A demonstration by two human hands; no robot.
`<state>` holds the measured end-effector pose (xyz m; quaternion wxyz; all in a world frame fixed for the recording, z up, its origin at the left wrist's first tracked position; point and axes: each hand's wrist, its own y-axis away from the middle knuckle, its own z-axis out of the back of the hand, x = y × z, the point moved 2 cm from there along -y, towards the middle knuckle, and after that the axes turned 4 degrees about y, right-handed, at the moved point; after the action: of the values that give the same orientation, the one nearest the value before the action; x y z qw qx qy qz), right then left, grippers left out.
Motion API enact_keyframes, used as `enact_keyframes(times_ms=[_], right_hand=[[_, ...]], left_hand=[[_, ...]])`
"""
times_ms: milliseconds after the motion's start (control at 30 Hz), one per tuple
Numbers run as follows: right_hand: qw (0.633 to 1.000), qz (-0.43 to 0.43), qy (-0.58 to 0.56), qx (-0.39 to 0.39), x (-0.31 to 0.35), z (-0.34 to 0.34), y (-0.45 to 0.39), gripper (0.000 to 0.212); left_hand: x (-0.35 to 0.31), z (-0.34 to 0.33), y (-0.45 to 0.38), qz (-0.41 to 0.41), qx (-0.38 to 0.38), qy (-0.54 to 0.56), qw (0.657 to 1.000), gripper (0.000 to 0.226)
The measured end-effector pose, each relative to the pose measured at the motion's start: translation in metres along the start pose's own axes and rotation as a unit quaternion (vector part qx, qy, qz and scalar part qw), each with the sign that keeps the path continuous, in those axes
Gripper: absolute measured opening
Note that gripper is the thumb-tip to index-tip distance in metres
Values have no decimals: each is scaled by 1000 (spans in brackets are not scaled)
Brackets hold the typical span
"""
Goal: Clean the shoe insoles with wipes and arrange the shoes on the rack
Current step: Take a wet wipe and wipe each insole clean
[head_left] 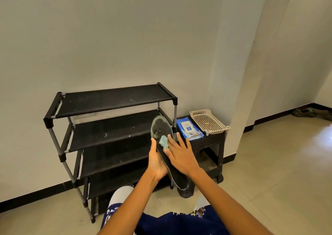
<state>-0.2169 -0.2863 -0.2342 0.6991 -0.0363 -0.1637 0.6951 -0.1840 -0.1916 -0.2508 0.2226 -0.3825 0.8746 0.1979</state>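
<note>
Here our left hand [156, 161] cradles the dark insole [166, 145] from beneath, fingers curled round it, while our right hand [181, 154], fingers straight, presses a wipe [163, 141] onto it.

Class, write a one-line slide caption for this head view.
Left hand holds a dark insole while the right hand presses a wipe on it, before a shoe rack.

Rack [115, 100]: matt black fabric shelves, grey metal tubes. Insole [161, 129]: worn dark cloth. Basket [209, 121]: cream perforated plastic. Floor [269, 163]: glossy tiles.
</note>
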Motion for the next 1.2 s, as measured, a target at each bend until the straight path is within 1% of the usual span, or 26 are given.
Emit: enact_keyframes(times_ms=[67, 133, 200, 233, 267, 333, 400, 433, 467, 500, 567, 633, 667, 700, 767, 800, 867, 900, 933, 967, 1000, 1033, 1067, 1133, 1167, 1200], right_hand=[[998, 52, -34, -17, 15, 1, 6, 58], [990, 133, -47, -13, 22, 1, 20, 51], [980, 196, -1, -41, 17, 3, 25, 40], [976, 205, 14, -67, 12, 5, 20, 34], [980, 185, 4, -78, 9, 10, 12, 28], [992, 88, -50, -80, 2, 20, -7, 21], [984, -25, -132, -114, 0, 29, -20, 21], [978, -55, -154, -131, 3, 30, -22, 20], [976, -59, -162, -134, 12, 30, -19, 19], [977, -46, -165, -127, 24, 28, -13, 17], [980, 4, -161, -114, 45, 25, 6, 15], [986, 41, -67, -150, 41, 21, 12, 12], [986, 31, -23, -164, 32, 22, 7, 13], [987, -5, -4, -162, 23, 23, 0, 15], [986, -75, -9, -152, 15, 28, -13, 20], [983, -86, -3, -164, 21, 29, -15, 20], [984, -43, -39, -168, 42, 22, -11, 18], [986, -21, -74, -149, 51, 17, -4, 18], [987, 8, -86, -135, 55, 12, 5, 21], [988, 36, -72, -130, 53, 9, 10, 23], [988, 51, -34, -142, 45, 8, 9, 23], [987, 47, 2, -154, 37, 11, 5, 20], [987, 13, 14, -158, 29, 14, 0, 17], [984, -68, -3, -166, 24, 19, -13, 15], [982, -82, -19, -170, 29, 21, -16, 14], [982, -68, -37, -170, 37, 20, -16, 13]], left_hand=[[-13, 0, -5, -20, -3, 3, 1000, 73], [-24, 8, -12, -8, -1, 25, 1000, 81], [-24, 15, -15, 4, -8, 41, 999, 84], [-21, 18, -16, 8, -8, 42, 999, 83], [-18, 16, -14, 8, -11, 39, 999, 81], [-10, 9, -10, 1, -12, 18, 1000, 76], [-7, 0, -7, -4, 2, 3, 1000, 72], [-8, -4, -6, -9, 2, 5, 1000, 70], [-10, -6, -7, -11, -1, 11, 1000, 69], [-15, -4, -9, -17, -9, 16, 1000, 70], [-24, 3, -12, -11, -4, 24, 1000, 78], [-27, 7, -12, 1, -7, 29, 1000, 80], [-25, 8, -12, 1, -15, 29, 999, 79], [-22, 7, -10, 1, -15, 27, 1000, 79], [-16, 3, -6, -7, -15, 25, 1000, 78], [-15, 3, -6, -11, -20, 27, 999, 77], [-20, 6, -10, -21, -29, 43, 998, 75], [-24, 11, -11, -32, -29, 46, 998, 77], [-28, 15, -11, -33, -21, 46, 998, 82], [-29, 19, -11, -19, -21, 48, 998, 86], [-28, 21, -9, -4, -25, 49, 998, 86], [-26, 21, -8, -1, -27, 44, 999, 83], [-24, 20, -7, -7, -23, 36, 999, 79], [-18, 11, -2, -22, -21, 12, 999, 75], [-17, 9, -3, -25, -24, 10, 999, 74], [-19, 8, -2, -30, -40, 16, 999, 74]])
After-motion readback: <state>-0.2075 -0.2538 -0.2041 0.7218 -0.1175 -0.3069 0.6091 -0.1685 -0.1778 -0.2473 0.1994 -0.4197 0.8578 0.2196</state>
